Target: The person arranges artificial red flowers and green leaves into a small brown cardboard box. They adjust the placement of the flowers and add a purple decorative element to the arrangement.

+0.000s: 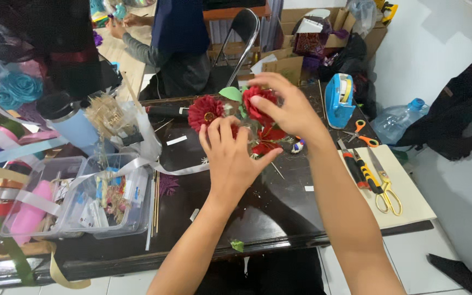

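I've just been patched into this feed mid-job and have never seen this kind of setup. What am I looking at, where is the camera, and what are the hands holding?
There is no machine here: these are a person's two bare hands, filmed by one camera worn on their head and looking down at a dark table.

The left hand and the right hand together hold a small bunch of red artificial flowers with a green leaf, fingers closed around it above the table.

On the left stand clear plastic boxes of craft bits, with loose ribbons beside them. On the right are a blue tape dispenser, orange-handled scissors, and a pale board bearing a utility knife and yellow-handled scissors.

Another person sits at the far side, working separately.
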